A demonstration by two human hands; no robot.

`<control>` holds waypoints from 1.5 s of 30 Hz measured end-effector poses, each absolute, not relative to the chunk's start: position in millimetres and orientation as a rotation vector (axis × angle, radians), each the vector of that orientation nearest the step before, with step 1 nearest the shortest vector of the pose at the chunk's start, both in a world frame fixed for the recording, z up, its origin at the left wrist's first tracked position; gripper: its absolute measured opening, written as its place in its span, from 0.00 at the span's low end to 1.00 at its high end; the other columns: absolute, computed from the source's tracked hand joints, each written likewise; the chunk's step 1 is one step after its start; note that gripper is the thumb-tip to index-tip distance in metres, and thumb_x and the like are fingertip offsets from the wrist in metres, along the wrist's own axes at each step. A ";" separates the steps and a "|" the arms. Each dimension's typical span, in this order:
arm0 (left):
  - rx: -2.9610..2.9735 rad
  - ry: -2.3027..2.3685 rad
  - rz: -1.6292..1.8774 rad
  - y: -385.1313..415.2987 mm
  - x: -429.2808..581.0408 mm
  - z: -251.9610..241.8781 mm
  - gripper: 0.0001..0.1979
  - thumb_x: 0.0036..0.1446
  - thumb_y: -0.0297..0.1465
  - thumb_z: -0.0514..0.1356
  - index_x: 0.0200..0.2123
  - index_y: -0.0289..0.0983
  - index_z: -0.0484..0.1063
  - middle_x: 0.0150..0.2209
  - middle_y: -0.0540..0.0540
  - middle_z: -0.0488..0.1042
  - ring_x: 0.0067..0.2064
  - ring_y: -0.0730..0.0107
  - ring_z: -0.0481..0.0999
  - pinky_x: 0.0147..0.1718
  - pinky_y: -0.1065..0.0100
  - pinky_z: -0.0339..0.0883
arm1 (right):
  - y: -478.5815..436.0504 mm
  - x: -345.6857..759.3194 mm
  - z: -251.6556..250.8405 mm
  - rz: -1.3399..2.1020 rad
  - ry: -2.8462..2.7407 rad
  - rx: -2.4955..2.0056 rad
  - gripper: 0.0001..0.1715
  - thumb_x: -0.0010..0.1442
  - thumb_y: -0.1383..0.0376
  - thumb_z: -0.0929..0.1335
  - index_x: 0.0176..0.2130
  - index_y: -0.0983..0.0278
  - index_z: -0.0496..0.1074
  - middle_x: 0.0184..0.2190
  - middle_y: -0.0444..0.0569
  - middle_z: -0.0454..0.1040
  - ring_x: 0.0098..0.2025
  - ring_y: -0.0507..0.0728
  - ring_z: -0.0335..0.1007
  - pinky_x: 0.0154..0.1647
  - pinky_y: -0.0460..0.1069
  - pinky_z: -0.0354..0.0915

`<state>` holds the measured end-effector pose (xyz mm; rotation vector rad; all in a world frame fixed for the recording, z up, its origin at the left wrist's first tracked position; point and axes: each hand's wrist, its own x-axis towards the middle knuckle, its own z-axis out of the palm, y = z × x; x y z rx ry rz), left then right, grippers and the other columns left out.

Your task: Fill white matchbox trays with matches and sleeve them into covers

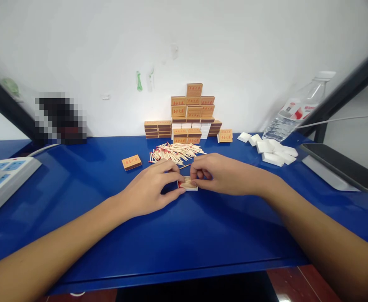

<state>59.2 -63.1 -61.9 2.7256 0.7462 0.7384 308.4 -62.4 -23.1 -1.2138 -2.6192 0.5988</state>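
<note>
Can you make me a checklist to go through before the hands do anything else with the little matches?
1. Left hand steadying the white tray: ok, thumb and fingers are at its left end.
2. Right hand at the tray: ok, its fingertips are at the right end.
3. Matches in the tray lined up: ok, they lie lengthwise, red heads showing at the left.
4. Loose matches kept together: not ok, a single match lies apart, between the pile of matches and the hands.
5. Matchbox on the left filled: cannot tell, its inside is hidden.
</note>
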 end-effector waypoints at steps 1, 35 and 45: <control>2.728 0.746 0.740 -63.2 59.2 -61.9 0.07 0.69 0.33 0.63 0.46 0.39 0.80 0.45 0.43 0.75 0.48 0.61 0.75 0.50 0.57 0.73 | -62.6 308.2 -22.5 0.601 -2.624 -1.210 0.07 0.64 0.63 0.70 0.33 0.63 0.76 0.31 0.46 0.76 0.31 0.52 0.65 0.33 0.49 0.55; 2.725 0.638 0.797 -64.5 60.7 -62.2 0.07 0.71 0.30 0.61 0.44 0.40 0.81 0.45 0.44 0.76 0.47 0.63 0.76 0.48 0.60 0.73 | -66.7 307.6 -23.8 0.568 -2.644 -1.219 0.08 0.65 0.63 0.70 0.33 0.62 0.74 0.31 0.45 0.75 0.30 0.52 0.65 0.33 0.50 0.55; 2.727 0.648 0.802 -68.4 62.9 -62.8 0.08 0.71 0.30 0.62 0.44 0.38 0.82 0.43 0.44 0.77 0.45 0.64 0.77 0.46 0.60 0.73 | -71.6 303.1 -23.2 0.422 -2.708 -1.190 0.07 0.64 0.65 0.70 0.33 0.63 0.75 0.32 0.47 0.76 0.32 0.54 0.66 0.34 0.50 0.55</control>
